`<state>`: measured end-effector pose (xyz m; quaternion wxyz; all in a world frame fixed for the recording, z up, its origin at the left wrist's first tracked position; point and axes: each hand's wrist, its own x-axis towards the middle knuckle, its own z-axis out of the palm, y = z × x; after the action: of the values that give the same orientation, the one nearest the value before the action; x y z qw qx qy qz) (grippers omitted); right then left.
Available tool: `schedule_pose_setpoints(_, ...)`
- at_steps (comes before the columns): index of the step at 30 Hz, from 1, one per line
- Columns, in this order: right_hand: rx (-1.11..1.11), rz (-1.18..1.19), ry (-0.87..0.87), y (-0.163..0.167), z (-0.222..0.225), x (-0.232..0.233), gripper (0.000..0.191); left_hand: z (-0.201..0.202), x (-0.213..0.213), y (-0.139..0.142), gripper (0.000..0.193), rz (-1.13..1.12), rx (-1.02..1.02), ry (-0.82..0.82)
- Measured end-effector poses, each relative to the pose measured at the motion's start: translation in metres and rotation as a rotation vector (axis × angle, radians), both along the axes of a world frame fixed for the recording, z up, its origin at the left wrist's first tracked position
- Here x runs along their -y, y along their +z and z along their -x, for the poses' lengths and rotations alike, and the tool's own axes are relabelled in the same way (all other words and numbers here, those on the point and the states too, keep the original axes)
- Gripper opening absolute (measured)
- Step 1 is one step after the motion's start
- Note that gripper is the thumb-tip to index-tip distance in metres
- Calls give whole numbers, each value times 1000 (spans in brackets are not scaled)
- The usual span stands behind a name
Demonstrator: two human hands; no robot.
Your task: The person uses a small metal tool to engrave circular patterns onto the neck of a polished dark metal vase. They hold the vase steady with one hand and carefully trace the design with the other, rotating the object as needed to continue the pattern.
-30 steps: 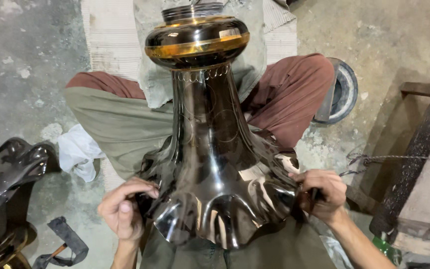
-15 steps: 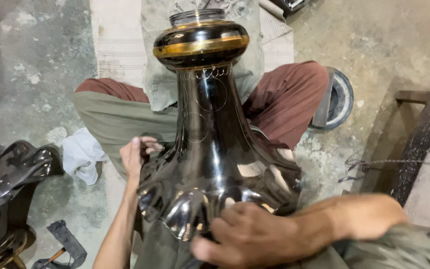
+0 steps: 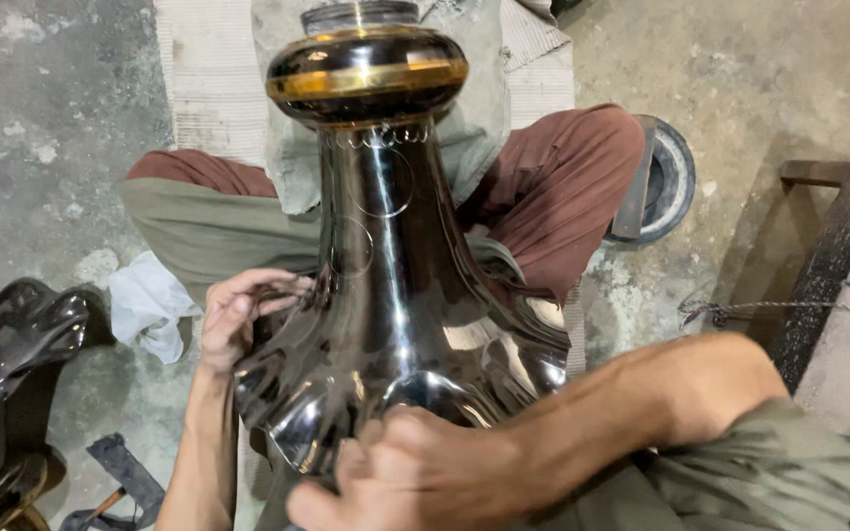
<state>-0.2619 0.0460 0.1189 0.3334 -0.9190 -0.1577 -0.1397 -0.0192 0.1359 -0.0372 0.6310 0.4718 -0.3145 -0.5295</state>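
My left hand (image 3: 238,320), fingers curled, touched the dark metal vase (image 3: 395,285) to its right; my right hand (image 3: 425,477) gripped its fluted rim.

The right hand (image 3: 415,482) hides the vase's (image 3: 386,295) near rim, itself cropped below.

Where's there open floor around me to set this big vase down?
Bare concrete lies upper right, beyond the round disc, and upper left beside the woven mat. Lower left is crowded: second dark vase, white rag. Both hands, left hand and right hand, grip the vase.
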Motion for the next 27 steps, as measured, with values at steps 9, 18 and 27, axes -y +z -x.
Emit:
schedule_pose_setpoints(9, -244, -40, 92, -36, -46, -33, 15, 11, 30, -26, 43, 31, -93, -39)
schedule_pose_setpoints(18, -197, -361, -68, 0, -4, 50, 40, 10, 28, 20, 24, -39, 432, 190)
schedule_pose_setpoints(27, -265, -104, -785, 22, 40, 109, 48, 62, 52, 83, 51, 234, 1144, -105)
